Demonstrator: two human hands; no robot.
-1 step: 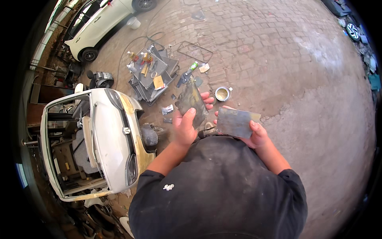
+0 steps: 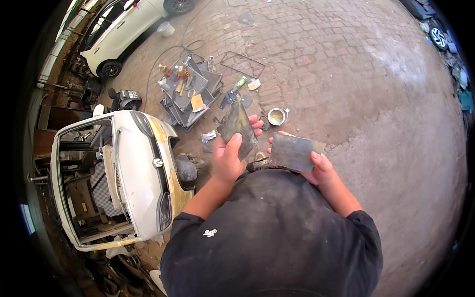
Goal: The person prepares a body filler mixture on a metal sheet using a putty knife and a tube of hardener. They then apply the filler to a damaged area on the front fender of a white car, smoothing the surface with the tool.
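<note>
My left hand [image 2: 228,159] grips a dark, stained, flat plate [image 2: 235,122], tilted with its far end raised, thumb over its near part and fingers showing along its right edge. In my right hand [image 2: 320,170] is a grey rectangular plate [image 2: 292,151], smeared and paler at one corner, with my thumb on its face. The two plates are apart, in front of my dark shirt. Just beyond them on the paving stands an open can [image 2: 277,117] of beige material. A small white packet [image 2: 208,136] lies left of my left hand.
A stack of dark panels [image 2: 210,84] carries bottles and tools. A white car body section [image 2: 138,183] with beige patches stands close at left, a white car [image 2: 123,29] and bucket [image 2: 166,28] behind. A hose [image 2: 163,52] crosses the brick ground [image 2: 326,59]. Assorted parts [image 2: 450,54] line the right edge.
</note>
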